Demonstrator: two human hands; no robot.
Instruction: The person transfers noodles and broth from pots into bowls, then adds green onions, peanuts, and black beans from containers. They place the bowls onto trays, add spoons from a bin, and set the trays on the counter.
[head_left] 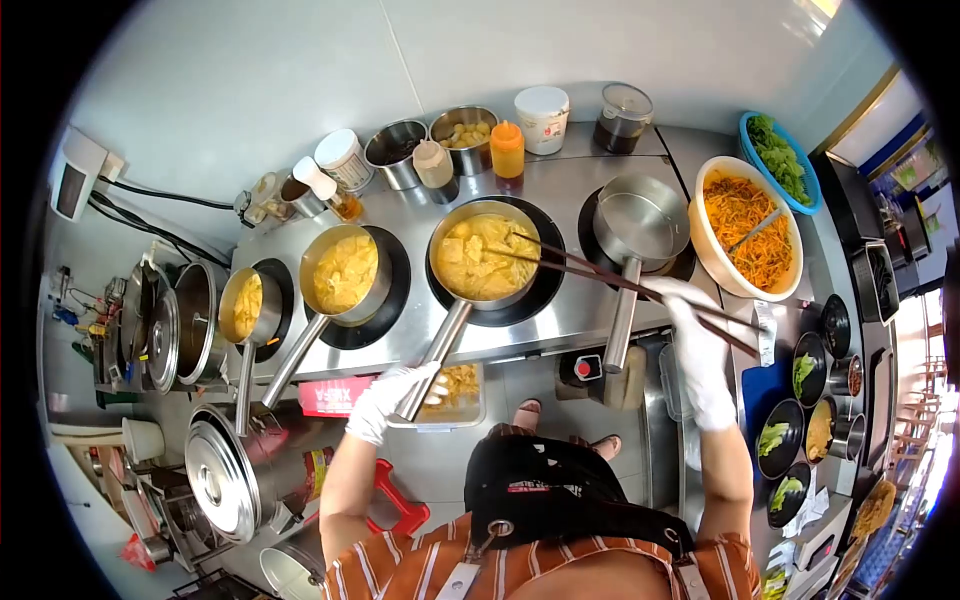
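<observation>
My left hand [390, 397], in a white glove, is at the handle of a steel saucepan [443, 345]; its fingers are partly bent by the handle's end. Yellow food in broth [475, 262] fills this pan, which sits on a black round burner. In my gloved right hand [695, 345] is a pair of long dark chopsticks [610, 275], their tips in the yellow food. To the right, a saucepan of clear liquid [640, 218] stands under the chopsticks. Two more saucepans with yellow food [345, 272] [243, 305] are at the left.
Squeeze bottles [507, 155], white tubs [543, 118] and steel pots line the back wall. At right are a bowl of shredded orange food [748, 235], a blue basket of greens [775, 160] and black bowls [780, 438]. A large lidded pot [220, 475] stands lower left.
</observation>
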